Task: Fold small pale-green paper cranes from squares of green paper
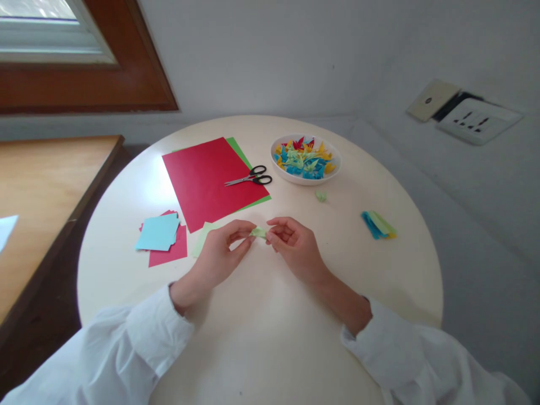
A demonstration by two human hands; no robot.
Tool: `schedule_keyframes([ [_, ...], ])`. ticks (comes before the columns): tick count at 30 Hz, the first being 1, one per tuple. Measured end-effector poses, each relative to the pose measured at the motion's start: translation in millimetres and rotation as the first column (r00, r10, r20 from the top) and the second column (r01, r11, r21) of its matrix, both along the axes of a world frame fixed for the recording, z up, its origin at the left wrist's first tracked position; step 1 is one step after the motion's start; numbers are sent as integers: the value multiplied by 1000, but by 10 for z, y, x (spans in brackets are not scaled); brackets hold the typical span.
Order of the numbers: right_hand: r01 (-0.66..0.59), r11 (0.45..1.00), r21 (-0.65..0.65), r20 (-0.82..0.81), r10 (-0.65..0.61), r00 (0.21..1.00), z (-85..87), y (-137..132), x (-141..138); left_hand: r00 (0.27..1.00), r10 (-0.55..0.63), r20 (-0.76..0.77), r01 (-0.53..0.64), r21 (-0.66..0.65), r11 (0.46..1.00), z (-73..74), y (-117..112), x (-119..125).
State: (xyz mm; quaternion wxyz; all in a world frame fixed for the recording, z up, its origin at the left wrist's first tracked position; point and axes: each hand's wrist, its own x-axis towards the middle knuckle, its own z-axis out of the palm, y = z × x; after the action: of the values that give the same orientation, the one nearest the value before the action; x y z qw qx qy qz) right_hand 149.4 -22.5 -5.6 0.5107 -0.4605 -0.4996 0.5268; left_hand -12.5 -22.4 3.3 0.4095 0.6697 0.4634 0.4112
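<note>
A small folded piece of light green paper is held just above the table between both hands. My left hand pinches its left end between thumb and fingers. From the other side, my right hand grips the right end with its fingertips. The fingers cover part of the folds, so the exact shape is unclear. Partly behind my left hand lies a flat light green sheet. Beyond my right hand, a small folded light green paper piece rests on the table.
Black-handled scissors lie on a large red sheet over green paper. A white bowl holds several colourful folded paper pieces. Blue and red squares are stacked left; folded strips lie right on the round table.
</note>
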Motion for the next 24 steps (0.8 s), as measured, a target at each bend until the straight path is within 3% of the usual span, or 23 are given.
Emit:
schedule_keyframes([
  [11, 29, 999, -35, 34, -28, 999, -6, 28, -30, 990, 14, -139, 7, 148, 989, -69, 16, 30],
  [16, -13, 998, -62, 47, 16, 999, 9, 37, -5, 966, -85, -242, 137, 205, 969, -26, 30, -14],
  [21, -91, 984, -152, 59, 101, 993, 63, 64, 32, 907, -172, -386, 311, 335, 889, 29, 71, -80],
  [24, -145, 972, -186, 40, 155, 987, 97, 84, 69, 894, -181, -409, 339, 355, 872, 40, 104, -105],
])
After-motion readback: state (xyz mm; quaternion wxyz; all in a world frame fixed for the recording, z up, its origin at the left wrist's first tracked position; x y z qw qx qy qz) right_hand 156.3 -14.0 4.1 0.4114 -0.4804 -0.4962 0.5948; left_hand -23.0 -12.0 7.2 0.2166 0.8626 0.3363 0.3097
